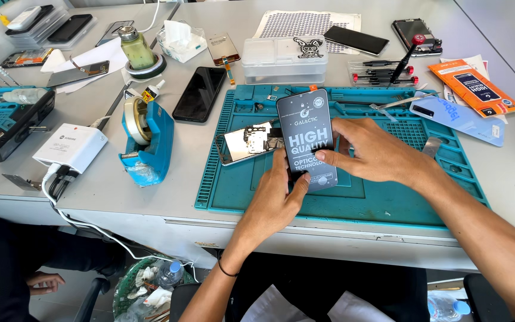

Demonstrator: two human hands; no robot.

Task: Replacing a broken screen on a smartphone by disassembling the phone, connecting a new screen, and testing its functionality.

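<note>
A dark smartphone (305, 128) with a printed protective film on its screen lies on the teal work mat (388, 197). My left hand (275, 200) grips its lower left edge, thumb on the screen near the bottom. My right hand (377, 155) rests over its right side, thumb and fingertips pressing on the film. Just left of the phone lies an opened phone back (242, 143) with a shiny plate and exposed parts.
A black phone (199, 93), a blue tape dispenser (147, 140), a white charger box (71, 146), a clear plastic box (284, 59), screwdrivers (382, 73), orange packaging (475, 89) and a blue film sleeve (457, 116) lie around. Another person's hand (43, 280) shows at lower left.
</note>
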